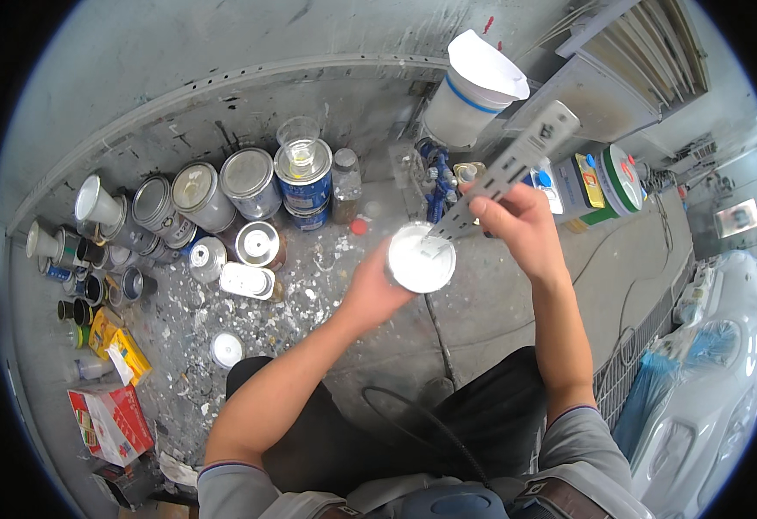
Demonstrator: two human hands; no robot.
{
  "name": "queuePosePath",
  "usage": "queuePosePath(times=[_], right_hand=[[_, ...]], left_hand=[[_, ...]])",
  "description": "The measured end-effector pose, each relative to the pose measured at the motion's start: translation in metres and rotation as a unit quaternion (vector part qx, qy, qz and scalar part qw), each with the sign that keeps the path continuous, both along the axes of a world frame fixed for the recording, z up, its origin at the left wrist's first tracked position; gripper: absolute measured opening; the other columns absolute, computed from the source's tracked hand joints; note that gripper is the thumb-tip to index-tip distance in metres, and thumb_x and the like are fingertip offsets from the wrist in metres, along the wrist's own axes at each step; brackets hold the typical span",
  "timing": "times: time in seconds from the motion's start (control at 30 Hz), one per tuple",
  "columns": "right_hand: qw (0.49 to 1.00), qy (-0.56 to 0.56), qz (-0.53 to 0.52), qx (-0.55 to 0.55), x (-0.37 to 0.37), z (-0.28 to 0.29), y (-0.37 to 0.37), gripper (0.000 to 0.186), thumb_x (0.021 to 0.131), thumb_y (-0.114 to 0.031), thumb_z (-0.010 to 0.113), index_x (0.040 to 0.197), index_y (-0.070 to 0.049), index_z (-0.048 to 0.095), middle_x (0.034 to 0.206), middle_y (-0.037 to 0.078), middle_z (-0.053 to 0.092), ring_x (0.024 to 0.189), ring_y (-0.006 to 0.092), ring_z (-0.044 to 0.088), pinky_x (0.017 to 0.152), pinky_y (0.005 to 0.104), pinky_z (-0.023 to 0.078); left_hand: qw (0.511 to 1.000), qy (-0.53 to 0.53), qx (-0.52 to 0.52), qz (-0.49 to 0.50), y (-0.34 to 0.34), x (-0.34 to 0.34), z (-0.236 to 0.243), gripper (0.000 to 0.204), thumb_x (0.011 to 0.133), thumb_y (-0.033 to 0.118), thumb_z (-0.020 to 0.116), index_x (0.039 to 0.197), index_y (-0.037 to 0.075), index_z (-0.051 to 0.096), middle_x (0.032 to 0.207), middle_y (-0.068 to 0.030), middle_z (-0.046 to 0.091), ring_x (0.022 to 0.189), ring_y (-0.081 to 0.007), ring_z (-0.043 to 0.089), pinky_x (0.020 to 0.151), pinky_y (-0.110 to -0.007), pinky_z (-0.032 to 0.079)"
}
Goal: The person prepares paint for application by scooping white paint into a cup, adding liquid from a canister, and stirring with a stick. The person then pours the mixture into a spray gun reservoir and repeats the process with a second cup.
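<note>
My left hand [375,290] grips a small round can of white paint [420,259] from below, holding it above the paint-spattered floor. My right hand [517,221] holds a flat grey metal stirring stick [517,163] with holes along it. The stick slants down to the left and its lower end dips into the white paint. Both forearms come in from the lower edge, over my dark trousers.
Several metal paint cans [249,182] and small tins stand along the wall at the left, with a red box [112,422] and yellow packets nearby. A white paper funnel on a container [474,91] stands ahead. More tins [608,183] sit at the right, and a black cable [435,324] runs across the floor.
</note>
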State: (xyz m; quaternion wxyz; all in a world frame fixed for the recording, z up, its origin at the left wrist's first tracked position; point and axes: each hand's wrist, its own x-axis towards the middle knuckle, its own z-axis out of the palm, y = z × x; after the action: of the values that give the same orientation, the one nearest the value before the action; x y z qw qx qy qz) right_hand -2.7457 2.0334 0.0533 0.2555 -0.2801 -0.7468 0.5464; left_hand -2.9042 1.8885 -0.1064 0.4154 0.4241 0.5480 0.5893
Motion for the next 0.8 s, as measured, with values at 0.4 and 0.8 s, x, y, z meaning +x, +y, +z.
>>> queuePosePath(times=[0.4,0.8], right_hand=[[0.946,-0.037,0.095,0.308,-0.006,0.021,-0.037,0.02,0.09,0.001,0.079,0.109,-0.002,0.082,0.091,0.006,0.074,0.077,0.0154,0.066,0.069,0.0317,0.05],[0.967,-0.073,-0.064,0.236,-0.015,0.015,-0.031,0.015,0.091,-0.005,0.077,0.104,0.002,0.079,0.081,0.011,0.073,0.065,0.0143,0.062,0.061,0.0304,0.049]], left_hand=[[0.998,-0.021,0.051,0.011,0.013,-0.007,0.017,0.076,0.081,0.002,0.088,0.149,0.005,0.055,0.14,-0.0098,0.068,0.132,-0.0217,0.065,0.112,-0.038,0.051],[0.999,-0.017,0.004,0.029,0.01,-0.015,0.022,0.089,0.077,0.005,0.093,0.154,0.005,0.049,0.145,-0.0095,0.065,0.134,-0.0208,0.062,0.114,-0.038,0.049]])
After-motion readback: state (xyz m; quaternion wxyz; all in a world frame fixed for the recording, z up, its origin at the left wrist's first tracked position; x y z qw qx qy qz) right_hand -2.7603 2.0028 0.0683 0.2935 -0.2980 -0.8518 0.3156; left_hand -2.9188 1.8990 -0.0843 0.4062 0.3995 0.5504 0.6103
